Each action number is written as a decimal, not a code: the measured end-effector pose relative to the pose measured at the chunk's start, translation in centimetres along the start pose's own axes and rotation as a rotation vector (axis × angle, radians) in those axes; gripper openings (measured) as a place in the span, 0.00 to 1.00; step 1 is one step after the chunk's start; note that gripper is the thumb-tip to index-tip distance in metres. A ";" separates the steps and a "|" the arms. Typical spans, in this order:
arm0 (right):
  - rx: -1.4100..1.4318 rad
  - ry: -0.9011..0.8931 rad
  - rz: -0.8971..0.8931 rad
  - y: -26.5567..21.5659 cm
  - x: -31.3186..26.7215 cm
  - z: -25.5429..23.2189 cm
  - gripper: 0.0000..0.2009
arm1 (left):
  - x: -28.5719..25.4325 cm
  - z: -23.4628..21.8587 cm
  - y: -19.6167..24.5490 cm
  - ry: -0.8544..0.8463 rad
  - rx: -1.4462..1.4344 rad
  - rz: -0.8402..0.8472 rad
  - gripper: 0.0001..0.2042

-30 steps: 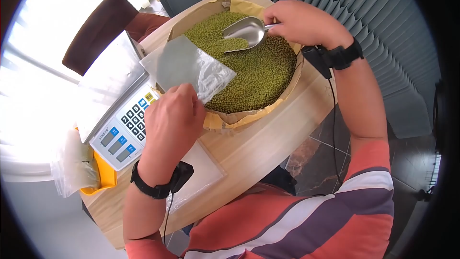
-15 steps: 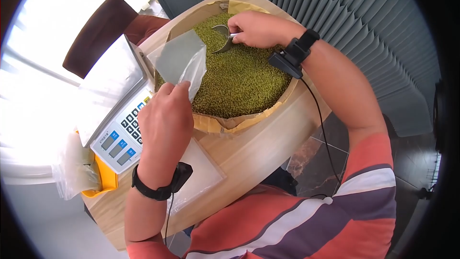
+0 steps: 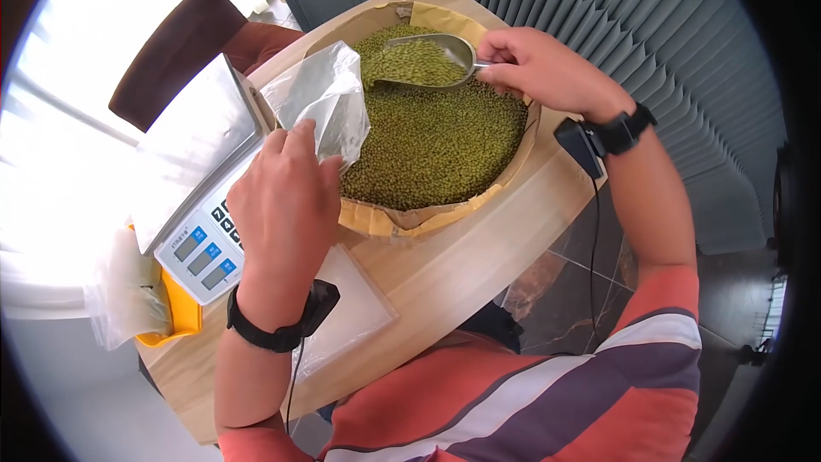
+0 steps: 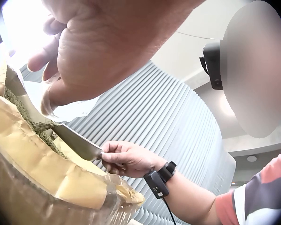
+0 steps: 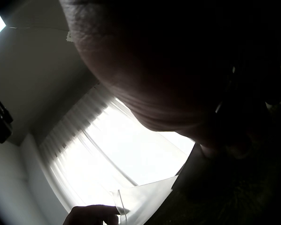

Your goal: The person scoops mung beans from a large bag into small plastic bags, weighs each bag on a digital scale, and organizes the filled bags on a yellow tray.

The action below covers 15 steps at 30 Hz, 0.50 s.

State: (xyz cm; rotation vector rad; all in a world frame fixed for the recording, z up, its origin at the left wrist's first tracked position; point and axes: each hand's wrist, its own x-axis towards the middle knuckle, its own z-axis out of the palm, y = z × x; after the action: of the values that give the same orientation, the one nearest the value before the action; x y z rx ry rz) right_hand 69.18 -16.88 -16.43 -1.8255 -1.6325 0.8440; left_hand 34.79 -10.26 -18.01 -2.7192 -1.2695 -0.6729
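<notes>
**A loaded metal scoop (image 3: 464,51) was held just beside a clear plastic bag (image 3: 329,90)**

Seen from the head camera, a person in a striped shirt worked at a wooden table (image 3: 428,282). The right hand (image 3: 547,68) pinched the scoop's handle between thumb and fingers; the scoop, heaped with small green beans (image 3: 436,158), was above a wide, paper-walled container (image 3: 380,221) of the same beans. The left hand (image 3: 286,197) pinched the bag's near edge, and the bag overhung the container's left side. Whether scoop and bag touched could not be told. A digital scale (image 3: 192,269) stood left of the container, near a yellow tray (image 3: 186,312).
</notes>
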 end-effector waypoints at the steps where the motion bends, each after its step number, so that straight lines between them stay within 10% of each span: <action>1: -0.004 -0.005 -0.001 0.0 -1.0 -0.1 0.05 | 0.0 0.2 0.1 0.007 -0.018 0.008 0.21; 15: 0.336 0.164 0.046 -1.1 -10.7 2.1 0.05 | 0.6 1.9 2.2 -0.062 -0.240 0.010 0.27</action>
State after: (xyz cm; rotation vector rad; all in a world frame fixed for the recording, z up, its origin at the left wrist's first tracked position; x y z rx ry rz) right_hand 66.19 -27.37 -15.96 -1.6522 -1.2662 0.9014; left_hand 37.43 -10.76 -19.17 -2.9560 -1.2624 -0.7941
